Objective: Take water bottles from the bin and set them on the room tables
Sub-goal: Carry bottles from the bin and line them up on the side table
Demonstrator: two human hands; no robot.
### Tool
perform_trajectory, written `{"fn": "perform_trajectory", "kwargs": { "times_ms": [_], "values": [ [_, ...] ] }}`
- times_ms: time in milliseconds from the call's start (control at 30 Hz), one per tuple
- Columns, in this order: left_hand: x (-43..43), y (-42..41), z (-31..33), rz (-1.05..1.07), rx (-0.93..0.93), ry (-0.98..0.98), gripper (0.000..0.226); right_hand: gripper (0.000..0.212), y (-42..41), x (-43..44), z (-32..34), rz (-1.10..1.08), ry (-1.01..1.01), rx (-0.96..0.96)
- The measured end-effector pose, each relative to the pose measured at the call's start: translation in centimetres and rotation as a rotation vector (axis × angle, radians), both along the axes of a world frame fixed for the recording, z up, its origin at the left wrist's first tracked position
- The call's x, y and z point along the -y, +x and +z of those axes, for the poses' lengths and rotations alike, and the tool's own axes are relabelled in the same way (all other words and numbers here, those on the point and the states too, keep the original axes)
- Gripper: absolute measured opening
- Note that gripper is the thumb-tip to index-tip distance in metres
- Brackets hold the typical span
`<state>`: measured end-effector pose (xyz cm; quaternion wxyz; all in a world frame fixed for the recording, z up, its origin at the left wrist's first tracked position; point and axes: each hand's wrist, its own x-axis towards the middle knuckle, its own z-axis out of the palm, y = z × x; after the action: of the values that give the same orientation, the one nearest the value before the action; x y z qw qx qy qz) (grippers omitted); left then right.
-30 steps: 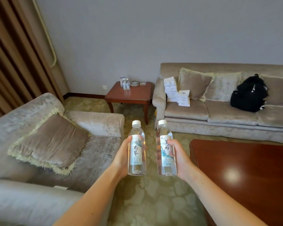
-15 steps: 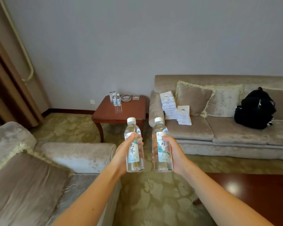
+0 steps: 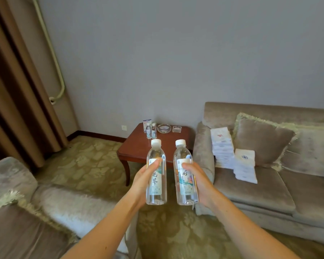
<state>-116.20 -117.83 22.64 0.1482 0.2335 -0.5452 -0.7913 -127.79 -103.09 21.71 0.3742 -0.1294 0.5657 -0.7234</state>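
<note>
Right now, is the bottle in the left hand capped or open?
Capped. The left water bottle has its white cap seated on the neck, and it is upright in the left hand, which grips it.

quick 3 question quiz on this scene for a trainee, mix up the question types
1. True or false: the left hand holds the left bottle and the right hand holds the right bottle, both upright.
2. Which sits on the side table beside the two small bottles? A lamp, B glass ashtray, C phone.
3. Fill in: both held bottles have ____ caps.

Key: 1 true; 2 B; 3 white.
</note>
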Motion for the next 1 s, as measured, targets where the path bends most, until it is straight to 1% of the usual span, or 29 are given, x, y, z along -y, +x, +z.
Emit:
{"fn": "perform_trajectory", "kwargs": {
  "times_ms": [100,167,233,300,467,567,733,833,1000],
  "values": [
    [2.4,-5.9,1.0,0.047,0.009,-0.015,0.037,0.041,-6.6,3.2,0.6,0.052,0.0,-0.02],
    [4.0,-9.4,1.5,0.064,-0.002,-0.042,0.038,0.037,-10.6,5.1,1.1,0.079,0.016,-0.044],
    [5.6,-12.3,1.6,0.092,0.0,-0.061,0.039,0.038,-13.9,6.6,1.4,0.099,0.04,-0.07],
    [7.2,-14.9,1.3,0.116,0.014,-0.076,0.04,0.039,-16.8,8.0,1.5,0.105,0.046,-0.086],
    [11.6,-20.6,0.3,0.137,0.079,-0.167,0.048,0.033,-23.3,11.8,0.8,0.118,0.075,-0.113],
    [14.5,-24.2,-0.2,0.117,0.095,-0.212,0.05,0.035,-27.1,14.7,0.1,0.105,0.102,-0.127],
    [21.3,-31.1,-1.7,0.053,0.098,-0.235,0.036,0.037,-34.1,21.5,-1.2,0.084,0.148,-0.166],
    [26.7,-35.6,-2.6,0.008,0.116,-0.248,0.04,0.037,-38.4,26.5,-1.9,0.078,0.16,-0.169],
    [36.1,-43.3,-3.4,-0.081,0.153,-0.275,0.038,0.043,-45.0,34.9,-2.7,0.055,0.207,-0.194]
  ]
}}
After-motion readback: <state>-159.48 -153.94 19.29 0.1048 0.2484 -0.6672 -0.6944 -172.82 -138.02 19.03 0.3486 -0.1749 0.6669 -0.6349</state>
